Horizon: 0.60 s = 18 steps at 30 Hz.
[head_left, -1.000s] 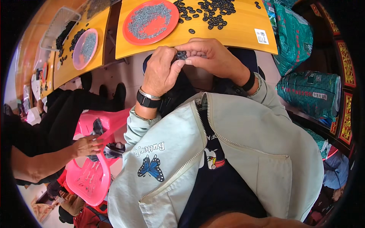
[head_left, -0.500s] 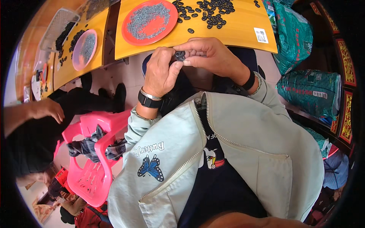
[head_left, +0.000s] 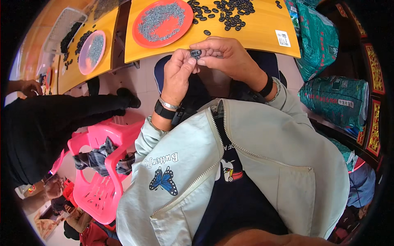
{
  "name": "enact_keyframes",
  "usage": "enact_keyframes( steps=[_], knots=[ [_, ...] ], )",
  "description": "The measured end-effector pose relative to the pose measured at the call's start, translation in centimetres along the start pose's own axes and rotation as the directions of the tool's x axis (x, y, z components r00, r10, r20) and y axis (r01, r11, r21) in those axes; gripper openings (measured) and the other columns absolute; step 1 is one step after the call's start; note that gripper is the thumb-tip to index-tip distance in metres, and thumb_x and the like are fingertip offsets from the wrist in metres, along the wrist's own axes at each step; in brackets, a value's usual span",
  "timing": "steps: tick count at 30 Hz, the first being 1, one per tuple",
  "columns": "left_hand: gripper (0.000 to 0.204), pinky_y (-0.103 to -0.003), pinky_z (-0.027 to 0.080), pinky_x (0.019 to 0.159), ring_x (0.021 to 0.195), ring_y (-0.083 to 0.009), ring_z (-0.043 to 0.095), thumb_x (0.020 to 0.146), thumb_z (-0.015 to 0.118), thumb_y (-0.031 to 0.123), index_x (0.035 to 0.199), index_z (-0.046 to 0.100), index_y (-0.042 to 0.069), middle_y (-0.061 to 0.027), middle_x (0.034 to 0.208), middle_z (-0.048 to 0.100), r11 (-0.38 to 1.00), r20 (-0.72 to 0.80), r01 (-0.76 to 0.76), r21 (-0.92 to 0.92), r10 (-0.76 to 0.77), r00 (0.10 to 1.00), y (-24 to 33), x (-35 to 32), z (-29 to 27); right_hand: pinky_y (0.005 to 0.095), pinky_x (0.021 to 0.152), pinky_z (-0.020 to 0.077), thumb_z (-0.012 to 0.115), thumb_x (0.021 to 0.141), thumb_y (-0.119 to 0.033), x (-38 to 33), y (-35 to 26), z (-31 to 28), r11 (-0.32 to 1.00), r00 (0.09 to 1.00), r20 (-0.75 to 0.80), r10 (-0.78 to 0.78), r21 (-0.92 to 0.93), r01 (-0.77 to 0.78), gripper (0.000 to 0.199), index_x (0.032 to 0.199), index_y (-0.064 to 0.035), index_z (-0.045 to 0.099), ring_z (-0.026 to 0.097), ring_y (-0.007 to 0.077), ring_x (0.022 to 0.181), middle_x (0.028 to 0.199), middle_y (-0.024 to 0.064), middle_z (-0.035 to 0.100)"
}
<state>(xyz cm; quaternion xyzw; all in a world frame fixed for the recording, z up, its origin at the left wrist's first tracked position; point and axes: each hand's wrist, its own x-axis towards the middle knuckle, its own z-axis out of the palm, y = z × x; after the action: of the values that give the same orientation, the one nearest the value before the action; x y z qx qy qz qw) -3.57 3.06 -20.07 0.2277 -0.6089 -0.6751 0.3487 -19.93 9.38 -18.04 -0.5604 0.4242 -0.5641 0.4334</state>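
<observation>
Just off the table's near edge, a small black oval piece (head_left: 195,53) with holes in it is held between both hands. My left hand (head_left: 179,69) pinches it from the left, its thumb on the lower rim. From the right, my right hand (head_left: 232,57) meets it with thumb and index finger, the other fingers curled behind. Something greyish shows among those curled fingers, too small to make out. On the table, a red plate (head_left: 141,39) bears many small grey screw-like pieces (head_left: 152,25). More black oval pieces (head_left: 231,18) lie loose to its right.
The yellow table (head_left: 262,35) has a white label. Green bags (head_left: 334,100) stand at right. A pink chair (head_left: 98,197) with a plaid cloth is at left, beside a person in black (head_left: 37,135). A pink plate (head_left: 86,65) and white basket (head_left: 67,20) are on the left table.
The black piece has been turned so its flat face shows, and both hands have risen slightly. The person at left has shifted, with an arm now farther up toward the left table.
</observation>
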Motion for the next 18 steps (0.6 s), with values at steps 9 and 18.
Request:
enact_keyframes(
  steps=[9, 18],
  knots=[
    [0.012, -0.022, 0.042, 0.059, 0.063, -0.008, 0.049, 0.088, 0.051, 0.01, 0.084, 0.051, -0.001, -0.0017, 0.072, 0.054, 0.995, -0.039, -0.006, 0.1, 0.01, 0.999, 0.19, -0.14, 0.14, 0.0193, 0.058, 0.0479, 0.061, 0.082, 0.001, 0.07, 0.11, 0.17, 1.0, 1.0, 0.007, 0.001, 0.007, -0.001, 0.026, 0.107, 0.0035, 0.06, 0.061, 0.0083, 0.067, 0.076, 0.005, 0.063],
    [0.013, -0.023, 0.041, 0.06, 0.064, -0.0074, 0.046, 0.09, 0.048, 0.011, 0.085, 0.05, 0.0, -0.0016, 0.074, 0.052, 0.998, -0.048, 0.057, 0.015, -0.056, 0.997, 0.7, -0.2, 0.72, 0.0163, 0.064, 0.0434, 0.064, 0.08, -0.001, -0.07, -0.55, 0.35, 0.996, 0.996, -0.013, 0.087, -0.004, -0.087, 0.028, 0.107, 0.0004, 0.062, 0.053, 0.0028, 0.07, 0.078, -0.002, 0.058]
  ],
)
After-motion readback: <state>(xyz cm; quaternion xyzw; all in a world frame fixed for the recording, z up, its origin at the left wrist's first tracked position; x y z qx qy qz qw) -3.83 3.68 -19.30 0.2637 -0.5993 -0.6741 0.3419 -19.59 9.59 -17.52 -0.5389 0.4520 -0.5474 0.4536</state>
